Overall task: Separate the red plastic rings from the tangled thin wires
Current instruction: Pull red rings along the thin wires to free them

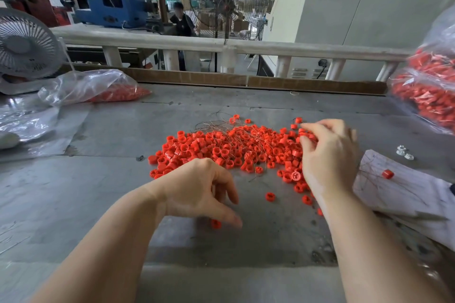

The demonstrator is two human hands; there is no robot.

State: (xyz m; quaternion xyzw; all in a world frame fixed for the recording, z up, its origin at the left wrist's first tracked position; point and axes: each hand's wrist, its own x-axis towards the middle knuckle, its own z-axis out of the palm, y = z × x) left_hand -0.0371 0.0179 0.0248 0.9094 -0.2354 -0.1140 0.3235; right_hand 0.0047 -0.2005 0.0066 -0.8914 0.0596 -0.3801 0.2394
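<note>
Red plastic rings (221, 150) lie heaped in the middle of the grey metal counter (98, 179), with thin, springy wires (229, 130) tangled across the far side of the heap. Left of the heap, a crinkled clear bag (93, 88) holds more rings. The left hand (197, 192) hovers just in front of the heap, its fingers (231, 216) loosely curled and holding nothing, above one stray ring (216, 224). The right hand (330, 155) sits on the heap's right edge, fingertips (305, 141) bent into the rings; whether they pinch one I cannot tell. Best to lift wires slowly and shake rings free, since the small, smooth cylinders likely roll. Right of the heap lies white paper (394, 187), and beyond it another bulging bag (428, 91).
</note>
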